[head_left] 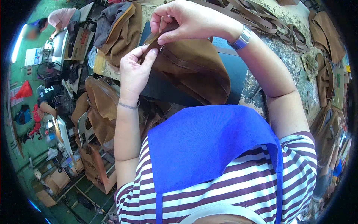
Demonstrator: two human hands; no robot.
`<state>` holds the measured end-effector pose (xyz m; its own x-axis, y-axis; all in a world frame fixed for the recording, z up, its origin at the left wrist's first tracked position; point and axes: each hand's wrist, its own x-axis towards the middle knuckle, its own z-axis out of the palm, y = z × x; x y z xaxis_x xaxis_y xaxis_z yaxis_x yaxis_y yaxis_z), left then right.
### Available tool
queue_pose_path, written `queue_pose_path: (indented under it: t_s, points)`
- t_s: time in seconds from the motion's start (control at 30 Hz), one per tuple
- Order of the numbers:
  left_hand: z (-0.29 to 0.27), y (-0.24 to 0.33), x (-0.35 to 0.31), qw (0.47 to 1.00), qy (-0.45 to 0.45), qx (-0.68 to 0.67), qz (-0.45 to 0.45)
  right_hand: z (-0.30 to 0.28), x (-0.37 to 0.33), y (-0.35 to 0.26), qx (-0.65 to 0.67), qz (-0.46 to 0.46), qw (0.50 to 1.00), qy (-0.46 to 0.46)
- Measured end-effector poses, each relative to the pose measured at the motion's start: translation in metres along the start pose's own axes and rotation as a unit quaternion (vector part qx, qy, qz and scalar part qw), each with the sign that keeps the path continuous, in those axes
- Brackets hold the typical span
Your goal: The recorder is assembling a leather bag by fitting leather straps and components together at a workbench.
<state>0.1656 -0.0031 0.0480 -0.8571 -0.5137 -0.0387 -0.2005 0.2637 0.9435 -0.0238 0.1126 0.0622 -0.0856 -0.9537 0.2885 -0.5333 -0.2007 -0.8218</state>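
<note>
A brown suede-like bag (pixel 197 69) lies over a dark board (pixel 238 74) on the worktable in front of me. My left hand (pixel 136 69) pinches a narrow brown edge or strap of the bag between thumb and fingers. Just above and to the right, my right hand (pixel 186 22) grips the same strip with bent fingers and thumb. Something small and shiny shows between the two hands, too small to name. The far end of the strip is partly hidden behind my fingers.
Long brown straps (pixel 261 20) lie heaped at the back of the worktable (pixel 251 87). Another brown bag with grey lining (pixel 117 31) stands at the far left. More brown bags (pixel 100 108) are piled beside my left arm. At the left, two people work near a fan (pixel 49 70).
</note>
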Motion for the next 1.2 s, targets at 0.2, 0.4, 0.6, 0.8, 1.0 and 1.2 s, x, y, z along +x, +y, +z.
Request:
queue_pose_path:
  t_s: [0.2,0.4,0.6,0.8,1.0,1.2]
  points:
    - [-0.002,-0.003,0.004,0.999,-0.013,-0.033,0.008,-0.011,0.000,-0.017,0.030,0.001,0.999,-0.019]
    - [0.004,0.001,0.001,0.999,-0.034,-0.010,0.013,-0.021,0.003,-0.020,-0.011,0.035,0.997,-0.063]
    - [0.006,-0.002,0.008,0.999,0.015,0.012,0.032,-0.007,0.003,-0.013,-0.127,-0.017,0.991,-0.042]
    - [0.011,0.006,0.005,0.995,0.042,0.085,0.044,-0.001,-0.001,-0.021,-0.101,-0.014,0.994,-0.048]
    - [0.010,0.007,0.007,0.965,0.066,0.232,0.102,0.008,-0.001,-0.014,-0.095,-0.064,0.993,-0.027]
    - [-0.001,-0.002,0.009,0.997,-0.040,-0.068,-0.014,-0.008,0.001,-0.008,0.000,0.019,1.000,-0.021]
